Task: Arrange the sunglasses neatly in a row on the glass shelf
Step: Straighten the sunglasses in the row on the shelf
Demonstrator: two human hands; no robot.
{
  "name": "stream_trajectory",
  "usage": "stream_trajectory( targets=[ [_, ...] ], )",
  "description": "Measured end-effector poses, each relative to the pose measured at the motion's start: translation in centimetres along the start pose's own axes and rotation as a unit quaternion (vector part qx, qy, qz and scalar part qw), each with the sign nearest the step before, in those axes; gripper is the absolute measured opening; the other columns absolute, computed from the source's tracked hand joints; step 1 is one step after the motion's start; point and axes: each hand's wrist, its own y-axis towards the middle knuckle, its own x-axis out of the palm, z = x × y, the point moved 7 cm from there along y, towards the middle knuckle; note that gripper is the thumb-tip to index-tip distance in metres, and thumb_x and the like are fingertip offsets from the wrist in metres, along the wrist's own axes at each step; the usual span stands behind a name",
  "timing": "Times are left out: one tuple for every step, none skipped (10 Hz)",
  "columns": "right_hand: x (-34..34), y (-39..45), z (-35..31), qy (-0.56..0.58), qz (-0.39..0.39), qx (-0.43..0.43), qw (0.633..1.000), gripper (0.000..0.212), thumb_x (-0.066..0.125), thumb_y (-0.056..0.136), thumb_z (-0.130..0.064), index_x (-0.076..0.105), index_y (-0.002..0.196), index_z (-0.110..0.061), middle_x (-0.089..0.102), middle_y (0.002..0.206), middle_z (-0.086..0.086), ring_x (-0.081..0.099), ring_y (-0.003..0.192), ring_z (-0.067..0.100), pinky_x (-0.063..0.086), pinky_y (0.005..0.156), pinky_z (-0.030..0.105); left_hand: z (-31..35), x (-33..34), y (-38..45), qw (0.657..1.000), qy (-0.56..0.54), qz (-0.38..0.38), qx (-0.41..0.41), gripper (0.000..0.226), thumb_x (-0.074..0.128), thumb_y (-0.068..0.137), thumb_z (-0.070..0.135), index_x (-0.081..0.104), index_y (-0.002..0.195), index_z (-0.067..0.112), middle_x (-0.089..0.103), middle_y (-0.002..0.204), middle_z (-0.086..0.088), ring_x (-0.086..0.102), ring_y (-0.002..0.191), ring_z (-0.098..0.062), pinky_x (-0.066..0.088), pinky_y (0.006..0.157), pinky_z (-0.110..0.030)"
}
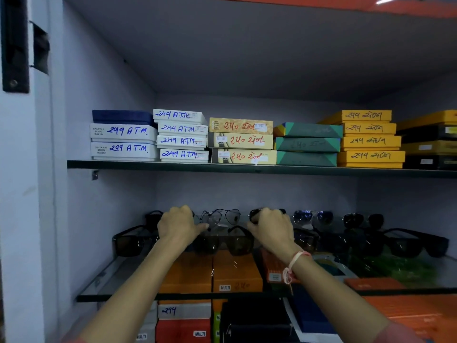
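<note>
Two rows of sunglasses stand on the glass shelf point(103, 283). The back row holds a thin-wire aviator pair point(220, 217) in the middle, a blue-lens pair point(312, 217) and a dark pair point(363, 220) to the right. The front row has black wraparound pairs at left point(131, 241), centre point(230, 242) and right point(418, 245). My left hand point(178, 225) rests over a dark pair at the back left, mostly hiding it. My right hand point(271, 226) is closed over a black pair point(256, 215) in the back row.
An upper shelf point(247, 167) carries stacks of labelled white, yellow and teal boxes. Orange, white and black boxes point(236, 273) sit under the glass shelf. The cabinet's side wall point(103, 194) closes in the left.
</note>
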Motion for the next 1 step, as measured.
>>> stream_trajectory(
  targets=[
    [-3.48,-1.8,1.8,0.08,0.01,-0.019,0.997,0.03,0.06,0.088,-0.045,0.076,0.093,-0.02,0.075,0.077,0.003,0.071,0.069,0.022,0.062,0.067,0.041,1.23,-2.65,-3.32,0.994,-0.044,0.092,0.049,0.046,0.057,0.085,0.056,0.073,0.097,0.015,0.073,0.086,-0.008,0.069,0.081,-0.025,0.055,0.064,-0.032]
  ],
)
